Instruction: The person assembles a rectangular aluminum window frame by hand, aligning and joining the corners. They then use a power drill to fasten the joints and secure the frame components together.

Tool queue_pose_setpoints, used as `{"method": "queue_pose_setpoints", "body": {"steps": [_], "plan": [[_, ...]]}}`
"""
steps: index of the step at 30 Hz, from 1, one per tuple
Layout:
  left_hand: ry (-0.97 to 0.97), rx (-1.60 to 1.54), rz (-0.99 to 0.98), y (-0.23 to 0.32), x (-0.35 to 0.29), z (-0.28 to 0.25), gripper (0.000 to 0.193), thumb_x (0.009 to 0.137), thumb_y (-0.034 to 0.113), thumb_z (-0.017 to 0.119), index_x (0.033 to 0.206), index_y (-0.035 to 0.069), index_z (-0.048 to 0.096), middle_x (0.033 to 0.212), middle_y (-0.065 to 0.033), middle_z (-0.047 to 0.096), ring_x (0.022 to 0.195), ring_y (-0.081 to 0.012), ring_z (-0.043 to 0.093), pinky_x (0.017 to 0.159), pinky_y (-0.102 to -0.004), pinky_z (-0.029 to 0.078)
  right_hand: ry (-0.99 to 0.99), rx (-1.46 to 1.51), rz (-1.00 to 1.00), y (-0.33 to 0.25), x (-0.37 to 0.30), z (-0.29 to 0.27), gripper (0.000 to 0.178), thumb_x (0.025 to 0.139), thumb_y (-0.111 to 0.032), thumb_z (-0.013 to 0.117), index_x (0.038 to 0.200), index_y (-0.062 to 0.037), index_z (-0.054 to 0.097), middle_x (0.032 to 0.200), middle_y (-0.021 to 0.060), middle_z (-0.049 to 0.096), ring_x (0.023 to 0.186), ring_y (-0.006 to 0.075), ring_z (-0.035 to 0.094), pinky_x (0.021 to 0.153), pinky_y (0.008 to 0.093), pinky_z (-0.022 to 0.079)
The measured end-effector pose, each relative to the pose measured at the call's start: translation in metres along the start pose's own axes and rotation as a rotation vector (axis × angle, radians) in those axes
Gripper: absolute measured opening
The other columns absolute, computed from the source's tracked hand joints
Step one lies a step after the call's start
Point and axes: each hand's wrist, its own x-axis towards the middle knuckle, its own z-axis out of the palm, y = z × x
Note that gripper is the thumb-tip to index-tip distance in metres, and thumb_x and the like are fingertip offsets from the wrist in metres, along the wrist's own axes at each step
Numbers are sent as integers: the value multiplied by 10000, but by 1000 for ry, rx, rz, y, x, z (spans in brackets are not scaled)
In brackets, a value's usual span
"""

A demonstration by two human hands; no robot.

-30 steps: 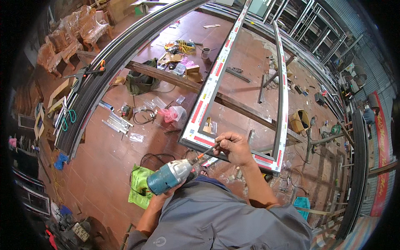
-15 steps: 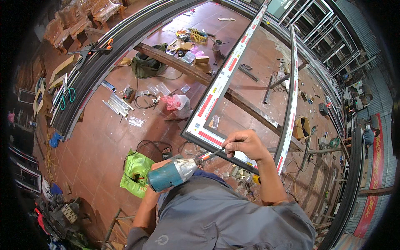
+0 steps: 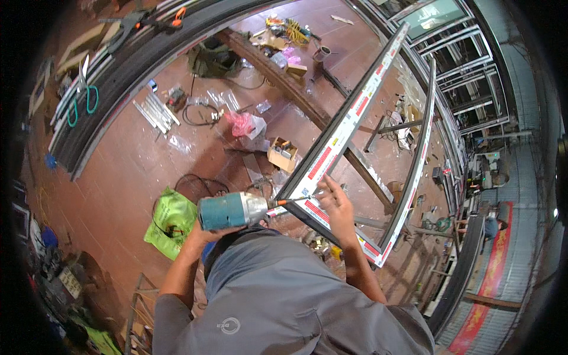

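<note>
My left hand (image 3: 208, 234) grips a teal and silver power driver (image 3: 228, 211) from below, most of its fingers hidden under the body. A long thin bit (image 3: 293, 200) with an orange band points right from its nose, over the corner of a dark frame (image 3: 306, 184) faced with white and red printed film. Beside the bit's tip is my right hand (image 3: 336, 207), slightly blurred, its fingers apart above the frame's near bar. Nothing shows between those fingers.
The frame rests on a brown metal beam (image 3: 275, 77). An open cardboard box (image 3: 283, 155), a pink bag (image 3: 239, 124) and a lime-green bag (image 3: 171, 222) lie on the tiled floor. Teal-handled scissors (image 3: 83, 94) sit on stacked dark profiles (image 3: 100, 127) at the left.
My right hand has let go of the bit's end and its fingers have spread. The driver has shifted left and up, its bit now nearly level. The view has turned, baring the cardboard box.
</note>
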Motion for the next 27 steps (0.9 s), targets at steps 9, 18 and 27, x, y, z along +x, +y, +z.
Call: {"method": "queue_pose_setpoints", "body": {"steps": [9, 18, 27], "plan": [[66, 47, -34, -65, 21, -11, 427, 717, 365, 921, 1012, 92, 776, 957, -91, 781, 814, -325, 721, 756, -402, 538, -81, -1137, -490, 91, 3, 23, 1078, 799, -380, 878, 1573, 82, 286, 1614, 415, 272, 1489, 583, 316, 1193, 602, 315], [-77, -147, -165, -101, 26, 17, 400, 703, 385, 900, 941, 105, 739, 898, -122, 744, 851, -373, 691, 775, -455, 527, -31, -1153, -431, 83, 8, 30, 1005, 809, -432, 885, 1530, 35, 362, 1549, 404, 395, 1429, 564, 429, 1167, 610, 361], [-224, -289, -297, -111, 29, 25, 410, 711, 396, 889, 947, 103, 724, 906, -125, 735, 891, -388, 681, 906, -458, 525, 20, -1185, -213, 86, 0, 34, 1188, 750, -438, 911, 1595, 72, 250, 1613, 403, 294, 1493, 564, 332, 1220, 568, 311]]}}
